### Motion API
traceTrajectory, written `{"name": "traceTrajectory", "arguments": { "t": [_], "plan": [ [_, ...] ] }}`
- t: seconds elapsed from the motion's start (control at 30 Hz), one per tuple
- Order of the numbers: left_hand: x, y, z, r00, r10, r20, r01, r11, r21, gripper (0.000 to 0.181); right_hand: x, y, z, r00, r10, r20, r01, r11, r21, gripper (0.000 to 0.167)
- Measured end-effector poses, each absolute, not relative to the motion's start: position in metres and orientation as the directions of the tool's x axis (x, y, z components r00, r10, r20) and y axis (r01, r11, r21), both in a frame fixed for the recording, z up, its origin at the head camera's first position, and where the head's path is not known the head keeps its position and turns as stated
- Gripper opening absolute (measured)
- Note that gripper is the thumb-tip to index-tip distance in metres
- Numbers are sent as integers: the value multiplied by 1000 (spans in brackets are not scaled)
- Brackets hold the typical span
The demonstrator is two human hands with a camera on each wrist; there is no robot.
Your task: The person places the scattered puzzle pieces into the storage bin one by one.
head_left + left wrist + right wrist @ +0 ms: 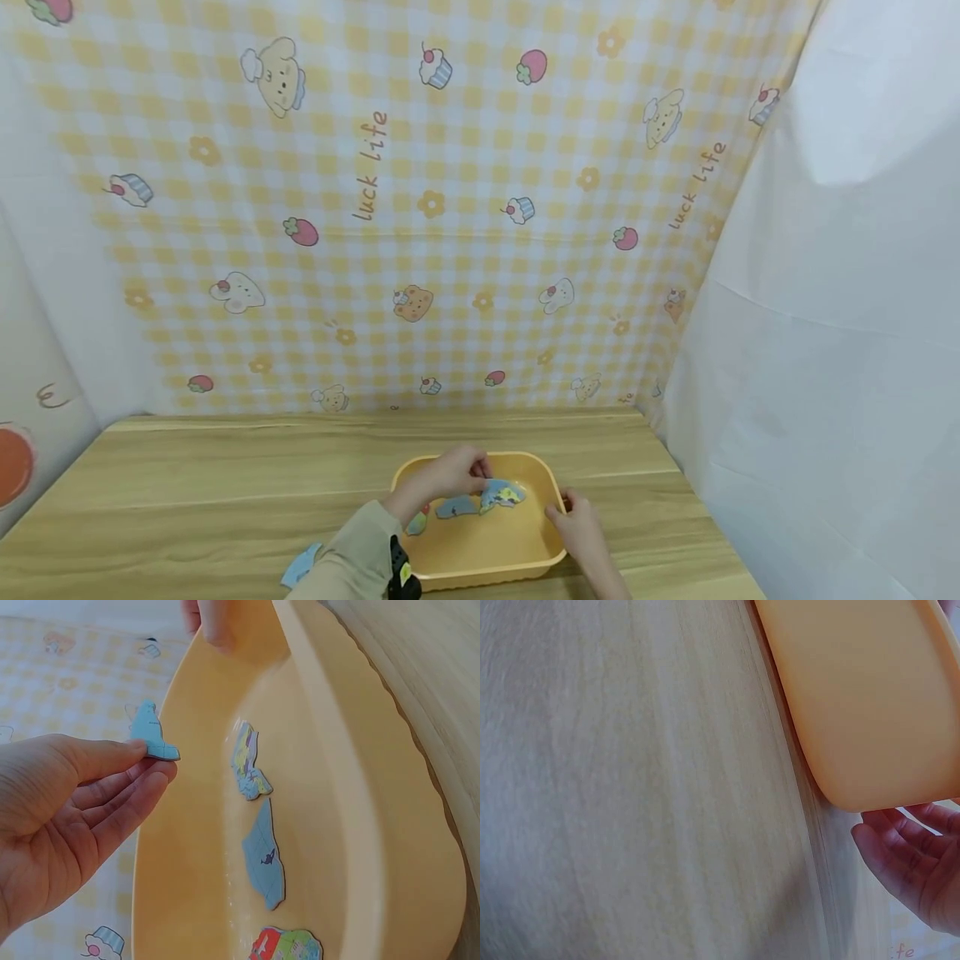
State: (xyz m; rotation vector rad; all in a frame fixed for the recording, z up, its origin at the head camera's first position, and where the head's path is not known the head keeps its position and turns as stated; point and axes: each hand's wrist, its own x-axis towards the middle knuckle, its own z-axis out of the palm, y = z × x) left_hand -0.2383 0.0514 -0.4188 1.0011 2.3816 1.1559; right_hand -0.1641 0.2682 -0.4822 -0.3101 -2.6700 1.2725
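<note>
My left hand (pixel 457 473) is over the far part of a yellow plastic tray (pixel 480 557). Between thumb and fingers it pinches a light-blue puzzle piece (pixel 152 735), clear of the floor. Lying in the tray are a yellow-and-purple puzzle piece (pixel 247 761), a blue piece with a small dark animal figure (pixel 265 859) and a red-and-green piece (pixel 287 945). At the tray's right side, my right hand (pixel 581 529) grips the rim, thumb on the inner side and fingers outside. The right wrist view shows those fingers against the tray's outer wall (pixel 885 712).
Another light-blue puzzle piece (pixel 302 565) lies on the wooden table (pixel 187 500), left of the tray and beside the left sleeve (pixel 352 550). A yellow checked curtain (pixel 465 250) hangs behind the table; a white sheet (pixel 817 358) hangs at the right.
</note>
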Motion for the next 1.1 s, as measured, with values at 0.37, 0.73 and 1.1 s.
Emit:
{"name": "traceTrajectory", "arguments": {
  "t": [0.37, 0.73, 1.1],
  "plan": [
    [-237, 60, -420, -712, 702, -11, 411, 429, 805, 3, -164, 266, -482, -965, 254, 62, 107, 602, -791, 29],
    [-238, 74, -424, -699, 715, -32, 390, 418, 820, 4, -164, 266, -484, -959, 266, 95, 98, 626, -773, 26],
    [-241, 85, -436, -689, 723, -59, 427, 470, 773, 4, -163, 265, -480, -956, 274, 105, 95, 629, -771, 25]
  ]
}}
